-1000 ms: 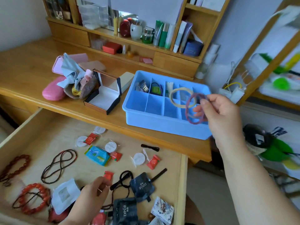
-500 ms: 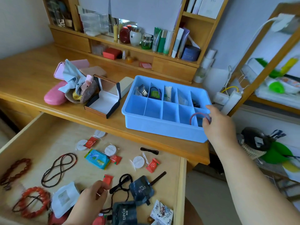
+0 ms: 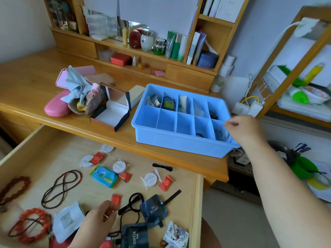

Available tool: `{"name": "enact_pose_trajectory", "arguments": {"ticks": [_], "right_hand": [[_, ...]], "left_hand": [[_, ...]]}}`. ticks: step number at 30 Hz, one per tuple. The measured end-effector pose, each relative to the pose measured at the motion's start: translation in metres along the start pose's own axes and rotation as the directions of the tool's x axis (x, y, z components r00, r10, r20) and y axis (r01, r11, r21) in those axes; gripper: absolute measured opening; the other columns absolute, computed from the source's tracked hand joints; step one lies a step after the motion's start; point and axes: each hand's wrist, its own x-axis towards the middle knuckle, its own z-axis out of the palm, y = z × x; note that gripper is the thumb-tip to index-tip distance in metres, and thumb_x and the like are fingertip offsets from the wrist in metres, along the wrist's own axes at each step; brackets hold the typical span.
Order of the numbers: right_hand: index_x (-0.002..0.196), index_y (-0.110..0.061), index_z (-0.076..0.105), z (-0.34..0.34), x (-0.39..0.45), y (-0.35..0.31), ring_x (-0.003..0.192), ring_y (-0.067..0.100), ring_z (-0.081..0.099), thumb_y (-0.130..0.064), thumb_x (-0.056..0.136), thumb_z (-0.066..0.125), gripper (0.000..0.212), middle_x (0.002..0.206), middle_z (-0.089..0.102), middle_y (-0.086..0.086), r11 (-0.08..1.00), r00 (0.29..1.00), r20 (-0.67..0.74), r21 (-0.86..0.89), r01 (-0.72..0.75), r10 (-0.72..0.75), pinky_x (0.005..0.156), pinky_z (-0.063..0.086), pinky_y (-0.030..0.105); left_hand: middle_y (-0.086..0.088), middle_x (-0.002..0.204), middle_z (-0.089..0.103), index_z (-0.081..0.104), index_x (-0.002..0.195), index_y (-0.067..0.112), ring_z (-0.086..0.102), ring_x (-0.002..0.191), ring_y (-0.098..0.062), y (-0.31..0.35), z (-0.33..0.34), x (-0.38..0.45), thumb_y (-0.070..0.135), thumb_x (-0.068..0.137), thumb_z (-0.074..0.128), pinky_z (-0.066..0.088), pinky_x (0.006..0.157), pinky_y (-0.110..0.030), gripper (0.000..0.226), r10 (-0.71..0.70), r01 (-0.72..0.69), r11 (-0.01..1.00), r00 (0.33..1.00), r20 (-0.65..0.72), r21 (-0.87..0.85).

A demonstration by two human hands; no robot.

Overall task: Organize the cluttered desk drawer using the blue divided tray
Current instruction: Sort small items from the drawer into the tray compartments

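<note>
The blue tray [image 3: 179, 144] is sitting on the desk [image 3: 32, 93], toward its right end, just beyond the open drawer [image 3: 75, 154]. Its far row of compartments is holding small items: a folded metal piece, a green gadget with a dark cord, a white tube, a clear packet and some dark bits. In the near row, a dark red ring [image 3: 200, 135] is lying in the fourth compartment and a pale bangle [image 3: 221, 134] is resting in the rightmost one.

The right hand [image 3: 243, 129] is hovering over the tray's near right corner, fingers curled loosely inward and holding nothing that can be seen.

The left hand [image 3: 97, 223] is resting in the near part of the drawer, its fingers bent down onto the clutter beside a small red packet [image 3: 116, 198]; whether it is gripping anything I cannot tell.

Around it in the drawer are lying bead bracelets [image 3: 34, 224], a dark bead necklace [image 3: 60, 188], a white pouch [image 3: 69, 220], round white discs, more red packets, a blue wipes pack [image 3: 103, 176] and dark sachets [image 3: 153, 209].

An open box [image 3: 111, 111] is standing left of the tray, beside a pink case [image 3: 56, 106].
</note>
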Motion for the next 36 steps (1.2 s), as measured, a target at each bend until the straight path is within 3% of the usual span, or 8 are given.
{"name": "enact_pose_trajectory", "arguments": {"ticks": [3, 5, 9, 15, 21, 26, 30, 36], "right_hand": [[0.091, -0.017, 0.071, 0.007, -0.012, -0.015, 0.08, 0.02, 0.063, -0.023, 0.09, 0.056, 0.017, 0.086, 0.07, 0.0, 0.95, 0.932, -0.197, 0.009, 0.312, -0.304, 0.067, 0.046, 0.027], [0.08, -0.018, 0.067, 0.019, -0.02, -0.033, 0.072, 0.019, 0.06, -0.038, 0.092, 0.053, 0.027, 0.073, 0.065, -0.003, 0.901, 0.899, 0.049, 0.024, 0.434, -0.435, 0.06, 0.042, 0.027], [0.076, -0.019, 0.048, 0.036, -0.018, -0.052, 0.082, 0.021, 0.052, -0.077, 0.082, 0.02, 0.065, 0.074, 0.053, 0.0, 0.923, 0.836, 0.524, -0.219, 0.316, -0.162, 0.072, 0.044, 0.039], [0.143, -0.016, 0.036, 0.038, -0.01, -0.063, 0.144, 0.029, 0.009, -0.083, 0.078, 0.013, 0.097, 0.15, 0.033, 0.004, 0.946, 0.714, 0.699, -0.26, 0.195, 0.045, 0.108, 0.022, 0.043], [0.147, -0.026, 0.028, 0.041, -0.002, -0.068, 0.146, 0.027, 0.004, -0.081, 0.078, 0.024, 0.088, 0.157, 0.021, -0.001, 0.948, 0.677, 0.726, -0.284, 0.144, 0.115, 0.113, 0.016, 0.043], [0.081, -0.012, 0.054, 0.028, 0.004, -0.064, 0.068, 0.014, 0.044, -0.055, 0.084, 0.056, 0.044, 0.076, 0.051, 0.011, 0.98, 0.751, 0.656, -0.089, 0.18, -0.079, 0.061, 0.033, 0.028], [0.107, -0.015, 0.064, -0.009, 0.008, -0.041, 0.061, 0.012, 0.054, -0.008, 0.086, 0.066, 0.022, 0.077, 0.066, 0.0, 0.958, 0.706, 0.669, 0.282, 0.046, -0.231, 0.059, 0.045, 0.023], [0.077, -0.032, 0.065, -0.032, 0.015, -0.017, 0.059, 0.001, 0.061, -0.006, 0.086, 0.061, 0.028, 0.07, 0.067, -0.011, 0.764, 0.983, -0.15, 0.62, 0.177, -0.106, 0.052, 0.045, 0.011]], "left_hand": [[0.0, 0.064, 0.066, 0.059, 0.076, 0.028, 0.061, 0.059, -0.014, 0.0, 0.0, 0.0, 0.008, 0.082, 0.065, 0.047, 0.057, -0.019, 0.022, -0.007, 0.007, 1.0, 1.0, 0.002, 0.009], [0.0, 0.063, 0.066, 0.058, 0.076, 0.028, 0.061, 0.058, -0.011, 0.0, -0.001, -0.001, 0.009, 0.081, 0.066, 0.046, 0.057, -0.016, 0.022, -0.012, 0.012, 1.0, 1.0, 0.006, 0.016], [0.0, 0.057, 0.06, 0.057, 0.073, 0.028, 0.051, 0.045, -0.001, 0.0, 0.0, 0.0, 0.01, 0.081, 0.067, 0.043, 0.054, -0.012, 0.022, -0.013, 0.013, 1.0, 1.0, 0.02, 0.027], [-0.002, 0.053, 0.057, 0.058, 0.073, 0.032, 0.052, 0.047, 0.001, 0.001, 0.0, 0.001, 0.008, 0.079, 0.068, 0.042, 0.054, -0.008, 0.026, -0.019, 0.019, 1.0, 1.0, 0.0, -0.002], [-0.004, 0.056, 0.057, 0.059, 0.073, 0.035, 0.052, 0.048, -0.001, 0.004, -0.001, -0.002, 0.004, 0.077, 0.069, 0.041, 0.052, -0.009, 0.032, -0.026, 0.026, 1.0, 1.0, -0.011, 0.011], [-0.002, 0.063, 0.063, 0.06, 0.076, 0.034, 0.056, 0.053, -0.008, 0.004, -0.004, -0.005, 0.006, 0.078, 0.067, 0.042, 0.056, -0.009, 0.029, -0.04, 0.04, 0.998, 0.999, 0.008, 0.054], [0.003, 0.068, 0.063, 0.056, 0.078, 0.035, 0.058, 0.062, -0.011, 0.008, -0.005, -0.008, 0.011, 0.08, 0.067, 0.041, 0.058, -0.007, 0.026, -0.048, 0.043, 0.994, 0.998, 0.044, 0.1], [0.005, 0.075, 0.061, 0.058, 0.082, 0.026, 0.057, 0.064, -0.011, 0.016, -0.001, -0.007, 0.016, 0.082, 0.065, 0.038, 0.059, -0.006, 0.012, -0.048, 0.043, 0.988, 0.998, 0.033, 0.148]]}}
